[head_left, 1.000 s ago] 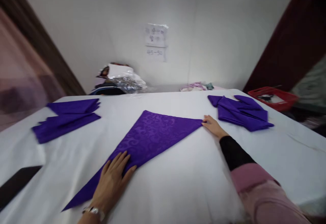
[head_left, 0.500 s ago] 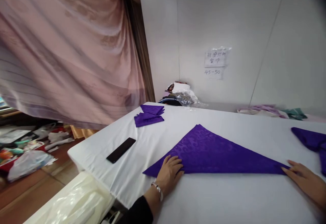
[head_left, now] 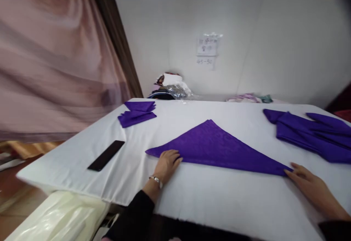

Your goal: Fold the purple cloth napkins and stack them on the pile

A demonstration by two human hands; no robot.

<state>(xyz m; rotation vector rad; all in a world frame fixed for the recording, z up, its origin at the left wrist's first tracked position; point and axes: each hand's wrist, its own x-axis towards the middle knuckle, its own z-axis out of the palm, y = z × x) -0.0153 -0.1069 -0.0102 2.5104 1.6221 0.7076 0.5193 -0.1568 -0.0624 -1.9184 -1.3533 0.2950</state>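
Observation:
A purple patterned napkin [head_left: 216, 146] lies folded into a wide triangle on the white tablecloth [head_left: 208, 204]. My left hand [head_left: 166, 163] rests on the napkin's left corner, fingers curled loosely down onto the cloth. At the far right tip of the triangle my right hand [head_left: 308, 185] lies flat, fingers stretched out and touching the point. Neither hand lifts the fabric.
A small stack of folded purple napkins [head_left: 138, 113] sits at the back left, a looser pile of purple napkins [head_left: 312, 134] at the right. A black phone [head_left: 106, 155] lies near the left table edge. A pink curtain [head_left: 55, 58] hangs left; bags [head_left: 171, 87] stand against the wall.
The view has swung, first left and then partly back right. My left hand slid from the middle of the long edge to the napkin's left corner; the right stays at the right tip.

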